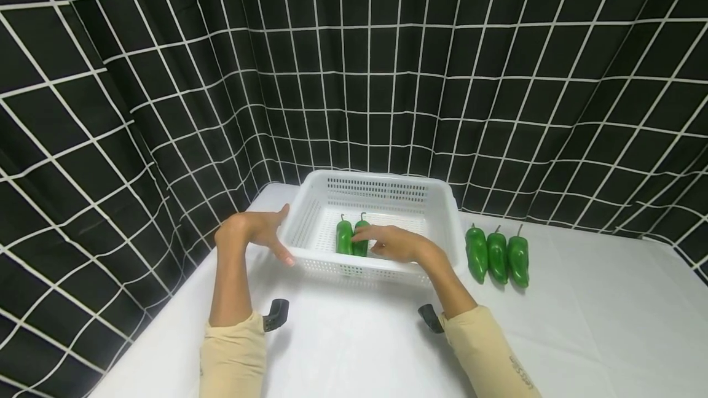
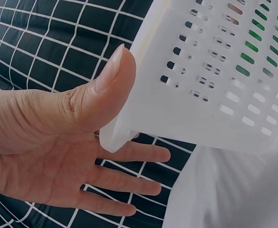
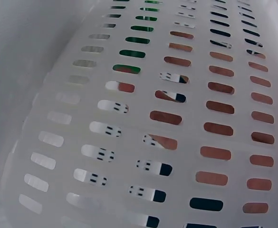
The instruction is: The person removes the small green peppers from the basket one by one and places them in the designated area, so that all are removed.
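Note:
A white perforated plastic basket stands on the table with two green peppers lying side by side in it. My left hand is at its front left corner; in the left wrist view the thumb rests against the basket corner and the other fingers extend straight below the rim. My right hand reaches over the front rim, its fingers stretched across the right pepper. The left pepper lies just beside it. In the right wrist view the slotted basket wall hides most of the right hand.
Three more green peppers lie in a row on the white tablecloth, right of the basket. Black curtains with a white grid hang behind and to the sides. A dark wrist-camera mount shows at each sleeve.

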